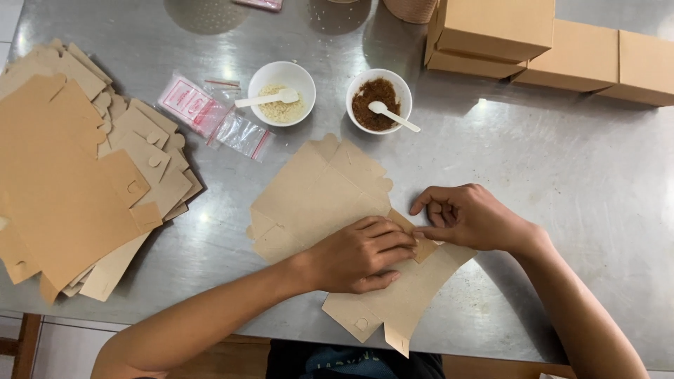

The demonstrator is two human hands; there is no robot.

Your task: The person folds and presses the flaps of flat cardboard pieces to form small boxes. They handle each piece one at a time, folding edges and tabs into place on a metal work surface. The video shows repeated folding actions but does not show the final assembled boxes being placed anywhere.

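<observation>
A flat brown cardboard box blank [323, 193] lies on the metal table [576, 182] in front of me. My left hand [361, 253] presses down on its middle, fingers pointing right. My right hand [467, 217] pinches a small folded flap [424, 247] at the blank's right edge, thumb and forefinger meeting the left fingertips. Both hands touch the same cardboard piece.
A pile of flat box blanks [77, 175] covers the table's left. Small clear zip bags [214, 116] lie beside a white bowl of pale grains [281, 92] and a white bowl of brown shreds [378, 100], each with a spoon. Assembled boxes [533, 42] stand at the back right.
</observation>
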